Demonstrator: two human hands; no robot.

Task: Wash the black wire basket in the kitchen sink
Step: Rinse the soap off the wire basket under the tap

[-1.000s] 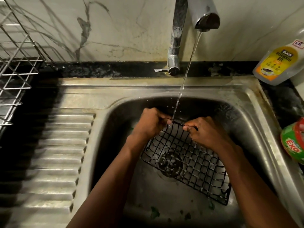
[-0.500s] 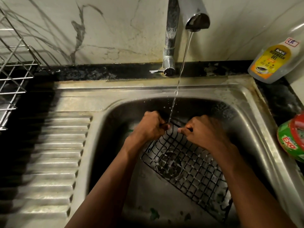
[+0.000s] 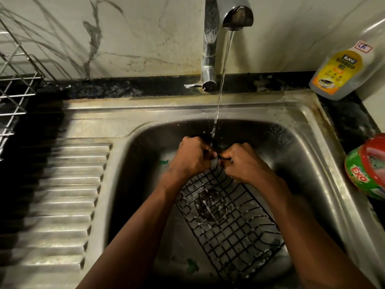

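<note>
Gripping the far rim of the black wire grid basket, the left hand and right hand clench it, hiding that edge; its near right corner vanishes behind the right forearm. It slants inside the steel sink, over the drain, flecked with white suds. At the sink's right edge, a clear bottle reads "BAY DISHWASH GEL", a green tub "EXO".

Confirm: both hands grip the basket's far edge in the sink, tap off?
Wrong on the tap: it is on. The head view shows water falling onto the edge between the hands. The rest holds: left hand and right hand grip the far edge of the basket in the sink.
</note>
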